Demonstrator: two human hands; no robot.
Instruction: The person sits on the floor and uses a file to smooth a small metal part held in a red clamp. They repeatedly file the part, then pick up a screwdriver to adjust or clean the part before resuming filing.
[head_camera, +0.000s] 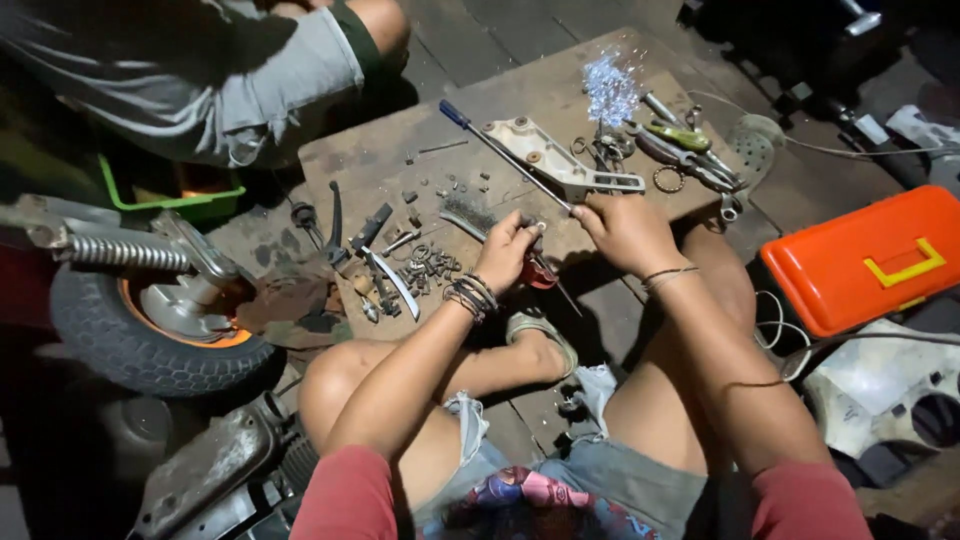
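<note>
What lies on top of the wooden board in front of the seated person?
On the wooden board lie a long screwdriver, a pale metal bracket, pliers and scattered small screws. The left hand and right hand cover whatever small part they hold.

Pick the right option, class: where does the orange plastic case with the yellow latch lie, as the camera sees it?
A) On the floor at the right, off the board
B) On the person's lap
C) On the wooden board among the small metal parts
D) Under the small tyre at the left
A: the orange case lies at the right of the picture, beyond the edge of the wooden board and the person's right hand.
</note>
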